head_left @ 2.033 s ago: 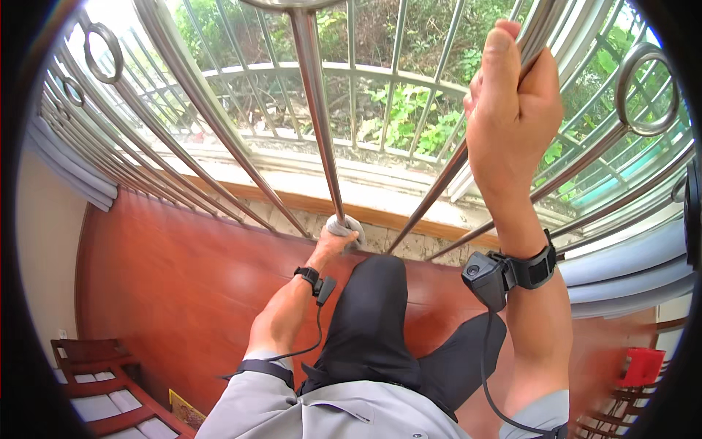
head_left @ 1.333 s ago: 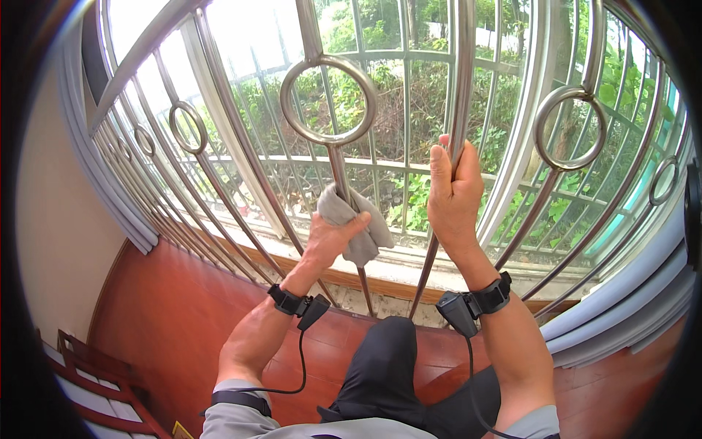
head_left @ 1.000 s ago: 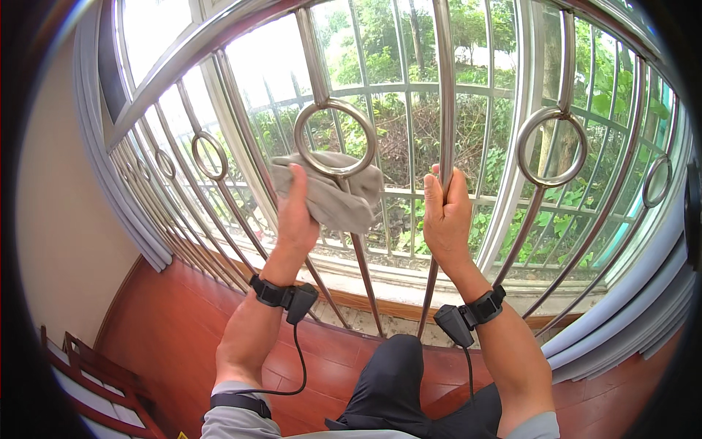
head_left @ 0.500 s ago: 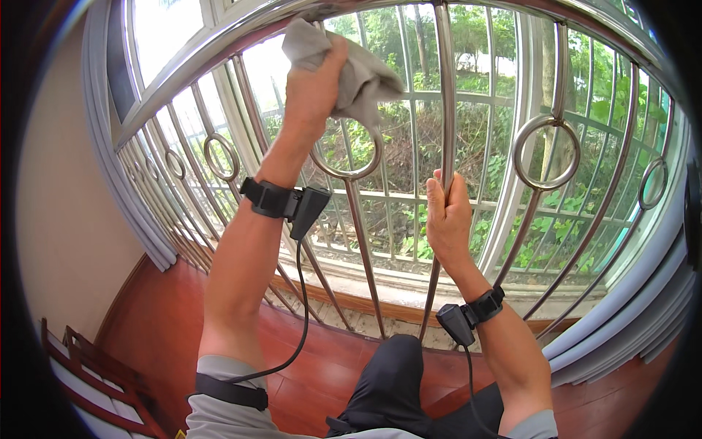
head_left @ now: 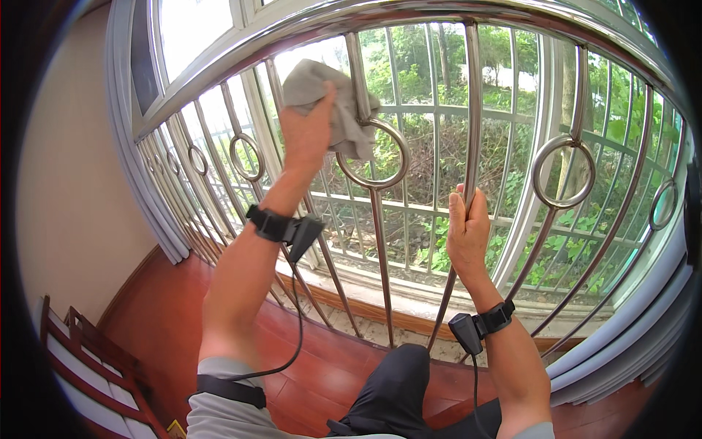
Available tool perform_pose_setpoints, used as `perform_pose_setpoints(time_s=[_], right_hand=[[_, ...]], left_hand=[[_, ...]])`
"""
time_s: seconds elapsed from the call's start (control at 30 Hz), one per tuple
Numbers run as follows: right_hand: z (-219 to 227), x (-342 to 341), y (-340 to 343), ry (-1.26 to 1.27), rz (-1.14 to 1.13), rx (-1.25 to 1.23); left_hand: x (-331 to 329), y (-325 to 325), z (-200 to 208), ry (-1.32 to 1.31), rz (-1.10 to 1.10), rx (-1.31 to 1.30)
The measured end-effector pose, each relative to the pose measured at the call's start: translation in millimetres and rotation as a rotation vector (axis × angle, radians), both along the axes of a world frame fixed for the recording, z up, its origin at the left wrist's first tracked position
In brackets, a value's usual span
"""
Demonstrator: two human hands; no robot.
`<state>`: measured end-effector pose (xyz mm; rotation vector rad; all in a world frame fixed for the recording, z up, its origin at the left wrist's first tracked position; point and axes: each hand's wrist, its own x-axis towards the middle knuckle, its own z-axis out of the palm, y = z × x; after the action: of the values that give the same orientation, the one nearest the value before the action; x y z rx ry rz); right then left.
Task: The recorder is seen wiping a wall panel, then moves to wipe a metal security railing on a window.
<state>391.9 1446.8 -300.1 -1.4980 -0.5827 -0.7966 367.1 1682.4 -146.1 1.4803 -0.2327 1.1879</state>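
My left hand [head_left: 307, 139] is raised and closed around a grey cloth [head_left: 349, 128], with the wrist strapped in black. The cloth lies against a metal post, just above its ring [head_left: 375, 183], and covers part of the ring's left side. Lower and to the right, my right hand [head_left: 469, 238] is wrapped around a shiny vertical bar [head_left: 473, 110] of the railing, thumb pointing up. No cloth shows in that hand.
Overhead the curved top rail [head_left: 409, 16] spans the view, with more bars and rings on both sides. Window panes and greenery lie beyond. A grey-blue curtain [head_left: 621, 322] hangs at right. Dark wooden furniture [head_left: 95, 366] stands on the red floor [head_left: 172, 307] at lower left.
The left hand and cloth have moved down from just under the top rail to the post above the ring. My right hand keeps its hold on the bar. The whole view has shifted slightly.
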Motion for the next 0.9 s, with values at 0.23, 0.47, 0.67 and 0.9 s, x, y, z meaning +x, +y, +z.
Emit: perform_pose_setpoints(time_s=[0.23,0.47,0.67,0.9], right_hand=[[0.4,2.3,0.8,-0.030,-0.021,0.017],[-1.8,5.8,0.5,-0.012,-0.047,0.028],[-1.2,0.8,0.7,0.025,0.013,0.025],[-0.7,-0.7,-0.5,0.033,-0.045,0.005]], left_hand=[[-45.5,100.8,19.5,-0.248,0.092,-0.151],[-20.9,96.8,47.7,0.010,-0.158,-0.107],[13.7,75.3,6.5,0.057,0.040,-0.073],[11.2,79.8,-80.7,0.075,0.054,0.013]])
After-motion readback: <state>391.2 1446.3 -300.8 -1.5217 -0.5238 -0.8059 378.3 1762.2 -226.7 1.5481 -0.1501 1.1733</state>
